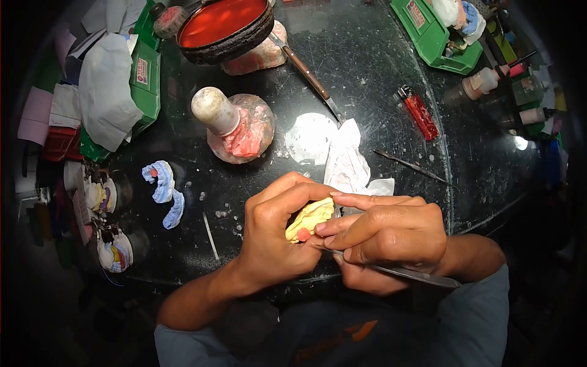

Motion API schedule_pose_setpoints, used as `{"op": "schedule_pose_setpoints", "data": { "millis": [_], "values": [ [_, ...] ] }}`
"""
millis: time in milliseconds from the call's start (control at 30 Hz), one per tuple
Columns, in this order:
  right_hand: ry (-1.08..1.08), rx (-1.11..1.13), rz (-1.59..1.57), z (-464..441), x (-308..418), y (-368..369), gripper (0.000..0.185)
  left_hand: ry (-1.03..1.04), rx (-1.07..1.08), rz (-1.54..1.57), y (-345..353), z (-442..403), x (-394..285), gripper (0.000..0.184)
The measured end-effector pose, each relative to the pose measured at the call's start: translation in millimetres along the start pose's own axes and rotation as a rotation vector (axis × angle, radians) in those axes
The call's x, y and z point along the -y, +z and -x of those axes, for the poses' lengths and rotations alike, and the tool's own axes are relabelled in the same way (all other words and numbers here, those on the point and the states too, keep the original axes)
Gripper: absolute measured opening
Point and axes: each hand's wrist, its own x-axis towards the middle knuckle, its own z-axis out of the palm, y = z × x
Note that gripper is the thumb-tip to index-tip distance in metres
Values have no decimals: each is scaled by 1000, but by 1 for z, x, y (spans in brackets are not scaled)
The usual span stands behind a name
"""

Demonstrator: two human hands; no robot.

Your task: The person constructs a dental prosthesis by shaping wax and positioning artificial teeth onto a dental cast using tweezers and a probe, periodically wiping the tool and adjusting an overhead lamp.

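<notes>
My left hand is wrapped round a yellow dental cast, holding it over the front part of the dark table. A small pink-red lump of wax sits on the cast's lower edge. In my right hand is a slim metal carving tool, its handle pointing down to the right. The tool's tip lies close to the cast's lower edge, beside my left fingers; contact cannot be made out. My right fingertips also rest against the cast. Fingers hide much of its right side.
A dark pan of red wax, a wooden-handled knife and a white-capped glass burner stand beyond. White tissue, a red lighter and a thin metal tool lie nearer. Blue cast pieces are left; green bins behind.
</notes>
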Motion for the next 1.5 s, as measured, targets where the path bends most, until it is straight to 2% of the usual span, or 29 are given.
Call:
{"op": "schedule_pose_setpoints", "data": {
  "millis": [100,267,367,467,667,1500],
  "values": [
    [3,-20,1,-1,1,0,16,-48,37,40,-2,1,1,37],
    [-87,83,6,0,1,-4,20,-96,143,108,-12,1,0,40],
    [-76,71,-15,-1,3,-5,18,-332,82,324,-5,2,-9,38],
    [-68,-34,-13,-1,0,4,15,-375,43,510,-3,1,-10,35],
    [12,-26,-25,-2,1,4,14,-366,131,392,-6,3,-11,35],
    [13,-1,51,-1,1,4,15,-352,113,328,-3,4,-11,32]
  ]
}}
